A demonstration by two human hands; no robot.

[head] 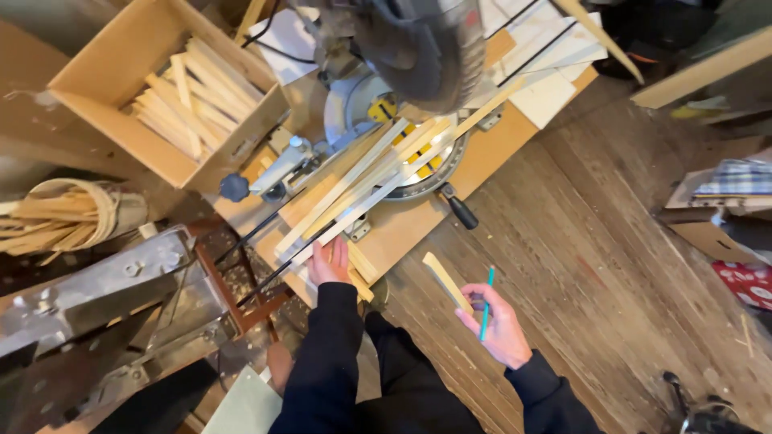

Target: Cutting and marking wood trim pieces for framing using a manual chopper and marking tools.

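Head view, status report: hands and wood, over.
Left hand on the strips at the saw. Right hand holds a short strip and a pencil. Nothing between.

Seen from above at the bottom centre of the frame, a person wears a black long-sleeved top, its soft fabric creased along both arms and ending in snug cuffs at the wrists. The left hand [330,263] and right hand [502,328] are bare, without gloves.
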